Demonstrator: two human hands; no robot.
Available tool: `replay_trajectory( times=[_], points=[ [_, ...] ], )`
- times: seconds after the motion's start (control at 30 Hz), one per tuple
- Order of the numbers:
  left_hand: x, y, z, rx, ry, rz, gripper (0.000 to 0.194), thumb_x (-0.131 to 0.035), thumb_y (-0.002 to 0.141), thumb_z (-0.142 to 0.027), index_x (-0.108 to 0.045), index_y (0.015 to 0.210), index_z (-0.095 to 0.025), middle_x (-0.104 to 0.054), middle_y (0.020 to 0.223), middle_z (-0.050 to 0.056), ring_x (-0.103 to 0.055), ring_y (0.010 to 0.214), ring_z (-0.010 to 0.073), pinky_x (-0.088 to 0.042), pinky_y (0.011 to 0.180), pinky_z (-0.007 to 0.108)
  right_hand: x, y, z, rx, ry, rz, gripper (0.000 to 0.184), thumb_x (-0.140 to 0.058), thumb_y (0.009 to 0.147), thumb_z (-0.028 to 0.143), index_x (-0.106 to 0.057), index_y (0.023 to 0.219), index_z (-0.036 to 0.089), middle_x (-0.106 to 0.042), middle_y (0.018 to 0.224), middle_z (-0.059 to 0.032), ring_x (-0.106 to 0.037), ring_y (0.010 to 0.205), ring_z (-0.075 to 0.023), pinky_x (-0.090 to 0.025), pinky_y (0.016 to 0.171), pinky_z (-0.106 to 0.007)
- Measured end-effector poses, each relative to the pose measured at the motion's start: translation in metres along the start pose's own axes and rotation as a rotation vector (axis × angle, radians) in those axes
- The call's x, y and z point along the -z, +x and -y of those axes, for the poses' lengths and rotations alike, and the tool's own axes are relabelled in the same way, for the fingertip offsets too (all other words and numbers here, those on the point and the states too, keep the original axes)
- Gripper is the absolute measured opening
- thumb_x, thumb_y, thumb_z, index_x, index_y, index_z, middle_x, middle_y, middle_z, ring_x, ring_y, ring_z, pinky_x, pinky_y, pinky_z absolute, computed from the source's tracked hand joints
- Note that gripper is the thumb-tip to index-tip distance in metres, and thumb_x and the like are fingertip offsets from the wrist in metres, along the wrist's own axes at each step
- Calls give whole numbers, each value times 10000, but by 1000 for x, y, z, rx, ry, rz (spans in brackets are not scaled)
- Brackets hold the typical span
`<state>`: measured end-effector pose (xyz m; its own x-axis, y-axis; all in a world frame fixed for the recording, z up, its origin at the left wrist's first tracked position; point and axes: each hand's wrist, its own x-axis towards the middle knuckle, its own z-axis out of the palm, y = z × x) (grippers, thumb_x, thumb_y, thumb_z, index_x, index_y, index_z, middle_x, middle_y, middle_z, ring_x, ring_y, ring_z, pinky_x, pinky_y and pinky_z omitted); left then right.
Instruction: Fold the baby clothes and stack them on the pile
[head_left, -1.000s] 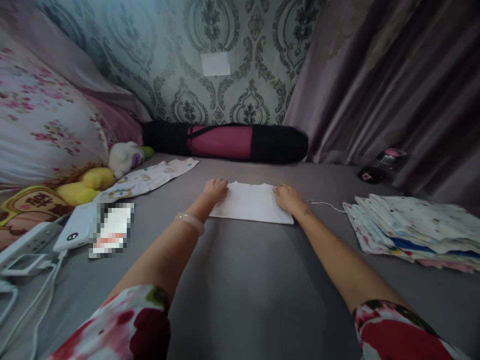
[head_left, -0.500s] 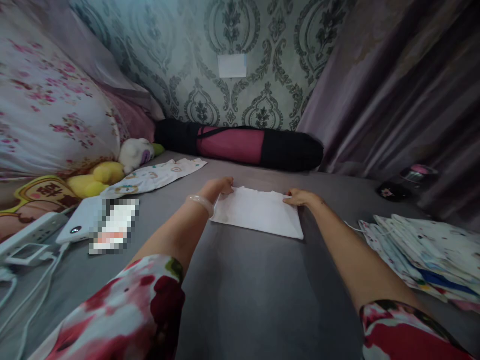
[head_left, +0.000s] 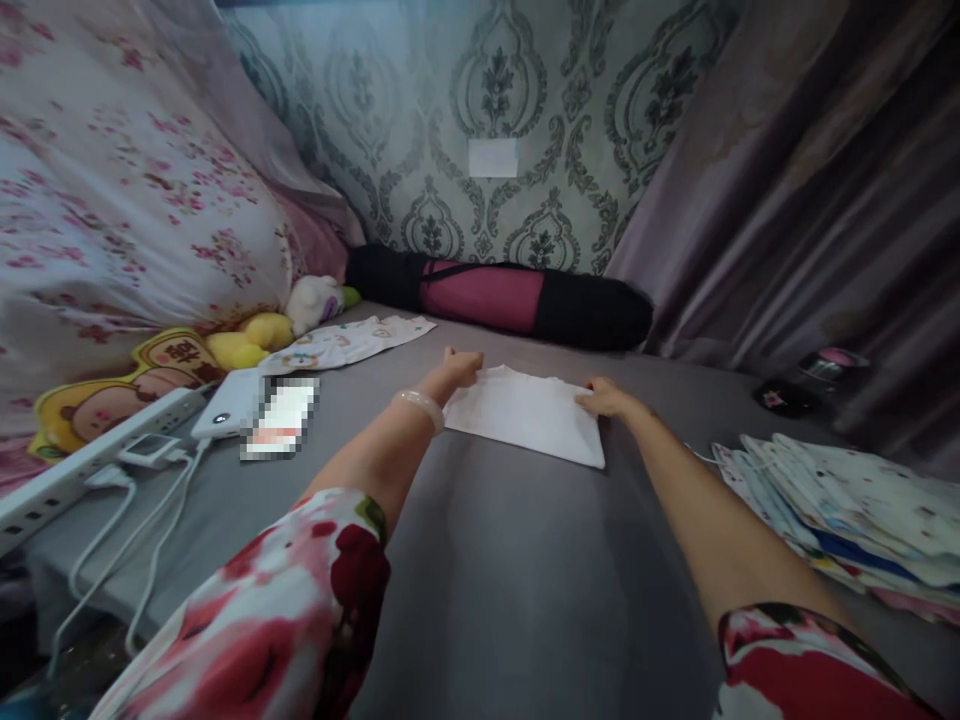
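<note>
A white folded cloth (head_left: 525,415), which looks like a small garment, lies flat on the grey bed sheet (head_left: 510,560). My left hand (head_left: 461,369), with a pale bangle at its wrist, grips the far left corner between thumb and fingers. At the far right corner my right hand (head_left: 604,397) pinches the same cloth. Its near edge rests on the sheet, and the far edge between my hands is slightly wavy. The fingertips are partly hidden by the cloth and by their angle.
Right, a stack of folded patterned clothes (head_left: 847,510) lies near a dark object with a pink top (head_left: 825,365). Left are a patterned cloth (head_left: 352,343), plush toys (head_left: 251,342), a blurred phone (head_left: 281,418), a power bank (head_left: 229,405) and a power strip (head_left: 97,455). A black-and-pink bag (head_left: 480,297) lies at the back.
The view has turned a little to the left, so most things sit further right in it. Both hands keep hold of the white cloth, which has barely moved on the sheet.
</note>
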<state>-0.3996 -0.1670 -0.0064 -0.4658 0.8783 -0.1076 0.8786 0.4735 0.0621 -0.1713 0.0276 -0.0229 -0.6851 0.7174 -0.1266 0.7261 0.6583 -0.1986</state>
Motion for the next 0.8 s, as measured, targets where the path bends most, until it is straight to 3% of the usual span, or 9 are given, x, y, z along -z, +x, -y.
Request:
replay_trajectory(
  times=[0.13, 0.3, 0.43, 0.57, 0.8],
  points=[
    [25, -13, 5, 13, -10, -59, 412, -496, 780, -107, -607, 1152, -246, -671, 1183, 64, -565, 1137, 248, -329, 978, 446, 26, -12, 1, 101, 112, -89, 284, -626, 784, 175, -686, 1060, 146, -705, 1043, -90, -650, 909, -192, -490, 777, -262],
    [66, -29, 8, 13, -39, -139, 344, -516, 814, -196, -647, 1128, -249, -650, 1225, 62, -531, 1162, 275, -332, 973, 434, 68, -28, -4, 203, 239, -91, 234, -608, 798, 198, -715, 1000, 149, -728, 934, -58, -658, 838, -189, -494, 729, -269],
    [82, -42, 6, -9, -92, -302, 312, -505, 830, -195, -681, 1083, -238, -689, 1107, 52, -539, 1103, 275, -309, 967, 448, 90, -46, -1, 202, 206, -294, 242, -616, 792, 203, -706, 1011, 153, -719, 974, -83, -645, 886, -216, -485, 764, -307],
    [71, -53, 5, -44, -108, -449, 339, -459, 851, -163, -674, 1106, -223, -694, 1094, 71, -507, 1109, 280, -282, 958, 449, 83, -69, 6, 229, 71, -449, 254, -568, 821, 195, -675, 1048, 159, -682, 1041, -112, -609, 969, -238, -455, 842, -345],
    [23, -95, 19, -165, -109, -471, 344, -409, 872, -182, -667, 1092, -243, -684, 1085, 59, -471, 1107, 259, -232, 993, 432, 35, -121, 6, 350, -67, -493, 197, -491, 834, 172, -637, 964, 183, -641, 1017, -110, -547, 982, -256, -407, 859, -355]
  ],
)
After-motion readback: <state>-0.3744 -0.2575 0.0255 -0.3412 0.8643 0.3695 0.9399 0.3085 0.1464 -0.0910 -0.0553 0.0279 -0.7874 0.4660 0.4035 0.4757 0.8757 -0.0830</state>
